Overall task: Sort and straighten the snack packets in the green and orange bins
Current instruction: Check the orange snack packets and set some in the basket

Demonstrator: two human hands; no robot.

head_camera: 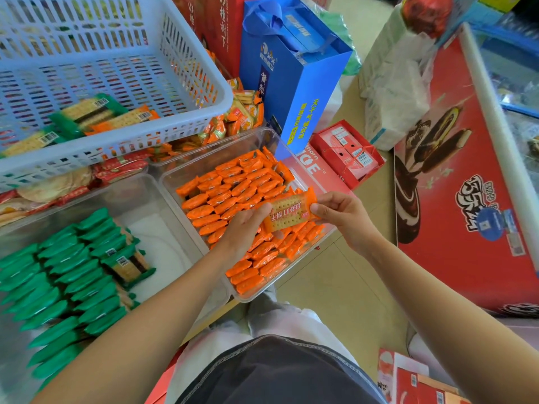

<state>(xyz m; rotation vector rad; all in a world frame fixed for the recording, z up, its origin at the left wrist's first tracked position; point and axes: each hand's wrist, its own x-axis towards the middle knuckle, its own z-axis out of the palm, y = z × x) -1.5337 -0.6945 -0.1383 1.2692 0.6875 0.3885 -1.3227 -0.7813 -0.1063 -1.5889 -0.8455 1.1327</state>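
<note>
Two grips on one item: the orange packet [291,212] is held in the air between them, above the near right part of the orange bin [201,170]. My left grip [248,225] has its fingers curled round the packet's left end, back of the hand toward the camera. My right grip [339,217] pinches the right end between thumb and fingers. The packet lies roughly level, long axis left to right, printed face up, with crackers showing through the wrapper and red lettering on it. The orange bin is clear-walled and packed with rows of orange packets [233,193] standing on edge, the rows running diagonally; those along the near edge lie less evenly. The green bin [163,205] is also clear-walled and sits just beside the orange bin on its left; I cannot tell whether the walls touch. Its green packets [58,278] stand on edge in rows across the left part, and the bin's pale floor shows on the right. One flat green packet [128,266] rests barcode-up on the rows at their right edge. Behind both bins a pale lattice basket [180,123] sits higher, over other snack bins. Inside it lie a few loose packets, a loose green one [87,112] and a loose orange one [125,119] among them, flat on the basket floor. Right of the basket stands a blue gift bag [291,83], with a red carton [347,153] on the floor beside it. Far right: a chest freezer [466,199] with an ice-cream picture on its red side.
</note>
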